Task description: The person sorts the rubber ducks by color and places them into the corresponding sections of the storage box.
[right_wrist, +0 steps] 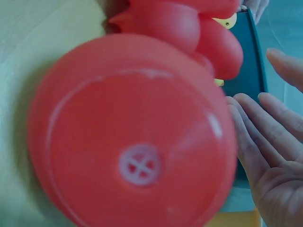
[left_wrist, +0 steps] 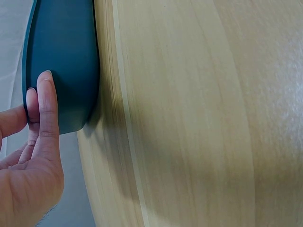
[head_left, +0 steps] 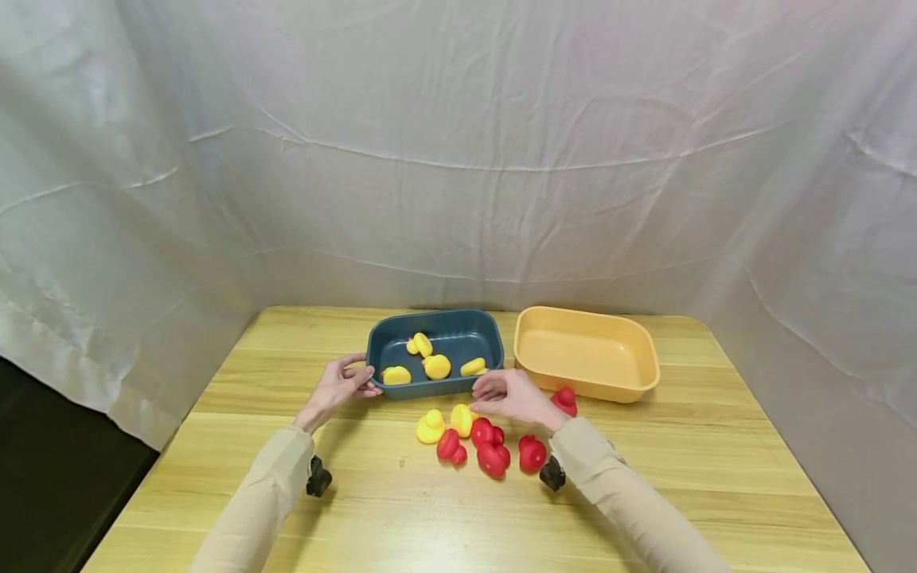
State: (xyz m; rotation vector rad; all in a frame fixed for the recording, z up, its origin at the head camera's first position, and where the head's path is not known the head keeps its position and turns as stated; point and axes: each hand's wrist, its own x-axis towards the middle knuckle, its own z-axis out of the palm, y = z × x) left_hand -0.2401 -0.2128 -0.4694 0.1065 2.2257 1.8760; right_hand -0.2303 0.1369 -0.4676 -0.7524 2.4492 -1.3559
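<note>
Curtain: pale, creased cloth hung behind the table and along its sides.
Table: wood-grained, bearing both trays and the loose ducks.
Orange tray: sat right of the blue one, just beside it; a shove rightward on its neighbour could have knocked the two together.
Blue tray: stood at the far side of the table with four yellow ducks inside; a hard pull at its left end might have swung it round and sent them sliding.
Left hand: gripped the blue tray's left end near the front corner, fingers against the outer wall; slackening there would have left the tray free to skid if bumped.
Right hand: hung loosely open by the blue tray's front right corner, thumb apart from the fingers, nothing seen in its hold; whether the fingertips touched the rim could not be told. A low sweep back could have toppled ducks beneath it.
Yellow ducks: besides those four, two lay on the table before the blue tray, close to the reds and easily dragged along with them.
Red ducks: five on the table, three bunched, one near the orange tray's front wall, and one so near the right wrist camera that a dip of the wrist might have rolled it.
</note>
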